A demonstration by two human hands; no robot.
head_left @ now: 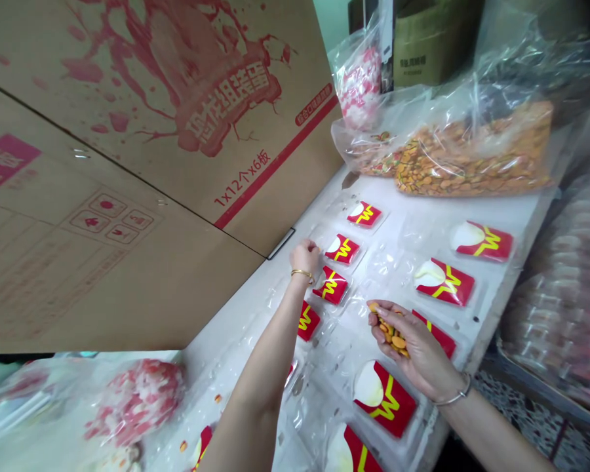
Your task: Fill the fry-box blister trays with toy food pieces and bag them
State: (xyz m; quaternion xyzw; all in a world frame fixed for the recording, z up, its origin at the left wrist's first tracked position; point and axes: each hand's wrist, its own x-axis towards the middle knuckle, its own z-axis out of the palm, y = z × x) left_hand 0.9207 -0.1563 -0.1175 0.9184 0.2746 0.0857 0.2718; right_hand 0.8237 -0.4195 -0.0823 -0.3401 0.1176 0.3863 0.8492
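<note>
My right hand [408,341] is cupped around a handful of small orange-yellow pieces [396,337], which look like candies. It hovers over the right row of red cartons with a yellow zigzag, partly covering one carton [437,334]. My left hand [305,255] is closed at the far left of the table, beside another red carton [343,249]; what its fingers hold, if anything, is hidden. More such cartons lie in clear plastic trays, among them one at the front [388,400] and one farther back [445,282]. My left forearm covers part of the left row.
A large cardboard box [255,216] walls off the left side. At the back lies a clear bag of orange pieces [472,151]. A bag of pink and white pieces [137,400] sits front left. Stacked clear trays [560,295] stand beyond the table's right edge.
</note>
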